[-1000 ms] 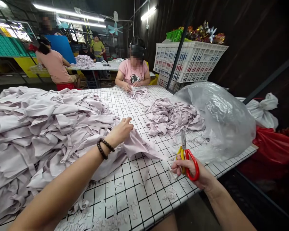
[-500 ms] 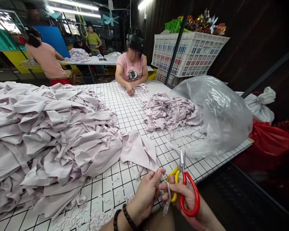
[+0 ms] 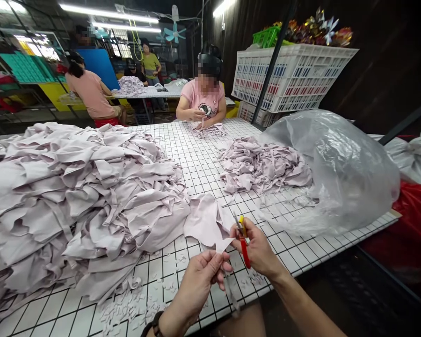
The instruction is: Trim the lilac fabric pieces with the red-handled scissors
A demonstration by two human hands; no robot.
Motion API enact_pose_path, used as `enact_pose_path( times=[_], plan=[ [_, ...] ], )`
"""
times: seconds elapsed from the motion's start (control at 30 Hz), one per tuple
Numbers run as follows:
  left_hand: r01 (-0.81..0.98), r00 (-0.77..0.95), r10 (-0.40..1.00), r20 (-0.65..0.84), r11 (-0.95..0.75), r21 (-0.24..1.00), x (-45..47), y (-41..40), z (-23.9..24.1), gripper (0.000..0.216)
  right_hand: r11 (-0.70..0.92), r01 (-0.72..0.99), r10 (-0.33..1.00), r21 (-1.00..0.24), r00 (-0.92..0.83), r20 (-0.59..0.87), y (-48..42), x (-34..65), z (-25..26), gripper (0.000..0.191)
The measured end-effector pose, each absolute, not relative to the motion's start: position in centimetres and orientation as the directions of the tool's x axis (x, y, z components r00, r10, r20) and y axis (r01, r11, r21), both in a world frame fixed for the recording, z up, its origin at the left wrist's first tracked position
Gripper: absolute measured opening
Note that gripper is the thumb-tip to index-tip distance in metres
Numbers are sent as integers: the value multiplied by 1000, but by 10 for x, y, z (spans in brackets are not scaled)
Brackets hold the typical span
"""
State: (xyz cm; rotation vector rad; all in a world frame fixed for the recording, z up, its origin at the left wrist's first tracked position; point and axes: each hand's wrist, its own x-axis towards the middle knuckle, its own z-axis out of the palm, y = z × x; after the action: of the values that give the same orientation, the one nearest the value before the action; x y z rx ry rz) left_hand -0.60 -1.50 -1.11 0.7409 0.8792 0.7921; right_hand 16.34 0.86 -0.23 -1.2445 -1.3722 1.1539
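Note:
Pinched in my left hand (image 3: 205, 274) is the narrow near corner of a pale pink fabric piece (image 3: 205, 217), which lies spread on the gridded table. A thin strip of the cloth hangs below my fingers. My right hand (image 3: 257, 245) is closed around small scissors (image 3: 244, 248) with one red and one yellow handle, their blades pointing up and left. The right fingertips are close to the fabric's right edge; I cannot tell whether they touch it. Beyond the piece's left side rises a big heap of like fabric pieces (image 3: 101, 196).
A smaller fabric pile (image 3: 263, 164) sits right of centre beside a large clear plastic bag (image 3: 347, 173). Tiny cloth scraps (image 3: 126, 304) litter the near edge of the gridded table (image 3: 196, 161). Across it sits a co-worker (image 3: 203, 100) handling fabric. White crates (image 3: 291, 77) stand behind.
My right hand has moved up and away from the left, and the scissors have turned in it from pointing upright to lying lower. The left hand has shifted slightly left. The view has swung left.

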Motion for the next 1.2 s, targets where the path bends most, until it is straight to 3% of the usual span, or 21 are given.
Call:
enact_pose_path(
  times=[0.17, 0.23, 0.33, 0.4, 0.5, 0.6, 0.67, 0.8, 1.2],
  plan=[
    [-58, 186, 978, -91, 103, 993, -7, -8, -20, 34, 18, 94, 985, -995, 169, 33, -10, 150, -25, 20],
    [-69, 220, 973, -74, 91, 993, -5, -8, -21, 36, -32, 23, 986, -999, 163, -28, -14, 145, -33, 25],
    [-218, 358, 924, -136, 224, 950, 0, -8, -23, 34, -110, -12, 990, -994, 82, -111, -15, 147, -34, 31],
    [-291, 392, 909, -142, 269, 918, 2, -7, -25, 32, -133, 83, 990, -988, 56, -128, -15, 159, -26, 32],
    [-288, 363, 926, -102, 215, 933, 2, -3, -27, 29, -149, 384, 989, -911, 66, -134, -20, 183, -6, 31],
    [-186, 349, 936, -44, 115, 976, 0, 0, -24, 27, -132, 724, 988, -677, 42, -148, -28, 200, 12, 36],
    [-119, 355, 935, -11, 57, 991, -1, 0, -22, 26, -82, 854, 991, -513, 16, -132, -31, 202, 18, 40],
    [-27, 376, 926, 41, -34, 999, -1, 0, -18, 28, -6, 919, 995, -394, -35, -98, -32, 195, 21, 38],
    [33, 423, 905, 55, -75, 997, -2, 0, -20, 25, 41, 922, 989, -385, -92, -113, -27, 184, 29, 37]
  ],
)
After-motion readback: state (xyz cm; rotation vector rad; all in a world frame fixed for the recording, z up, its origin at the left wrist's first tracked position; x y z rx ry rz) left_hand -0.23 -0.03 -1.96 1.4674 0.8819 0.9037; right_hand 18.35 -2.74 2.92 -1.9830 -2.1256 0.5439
